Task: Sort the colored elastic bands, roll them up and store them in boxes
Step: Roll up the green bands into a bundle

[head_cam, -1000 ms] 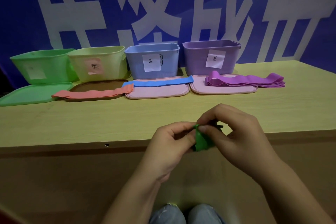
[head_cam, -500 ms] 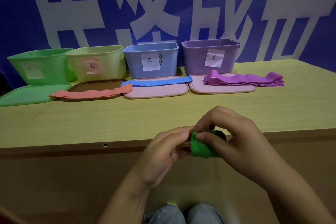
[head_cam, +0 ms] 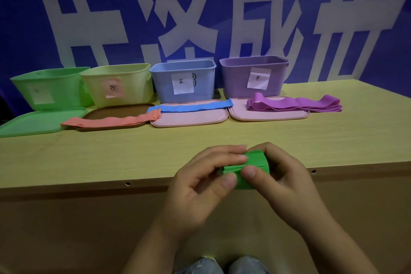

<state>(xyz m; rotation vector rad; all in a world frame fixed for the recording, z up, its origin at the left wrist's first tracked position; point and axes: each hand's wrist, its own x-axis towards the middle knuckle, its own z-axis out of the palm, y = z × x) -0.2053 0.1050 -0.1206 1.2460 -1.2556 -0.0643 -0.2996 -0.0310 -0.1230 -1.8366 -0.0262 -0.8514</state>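
Note:
A rolled green elastic band (head_cam: 252,168) is held at the table's front edge between both hands. My left hand (head_cam: 200,187) pinches its left end with thumb and fingers. My right hand (head_cam: 287,182) grips its right side, thumb on the front. At the back stand a green box (head_cam: 51,87), a yellow box (head_cam: 120,85), a blue box (head_cam: 184,81) and a purple box (head_cam: 253,77). An orange band (head_cam: 111,121), a blue band (head_cam: 191,108) and a stack of purple bands (head_cam: 295,105) lie flat in front of them.
Lids lie before the boxes: a green lid (head_cam: 33,122), a brown lid (head_cam: 104,113), two pink lids (head_cam: 191,118) (head_cam: 266,114). The wooden table (head_cam: 111,153) has bare surface between lids and hands. A blue banner hangs behind.
The green roll has turned between my fingers and looks thicker and more fully wound. Both hands shifted slightly up toward the table edge.

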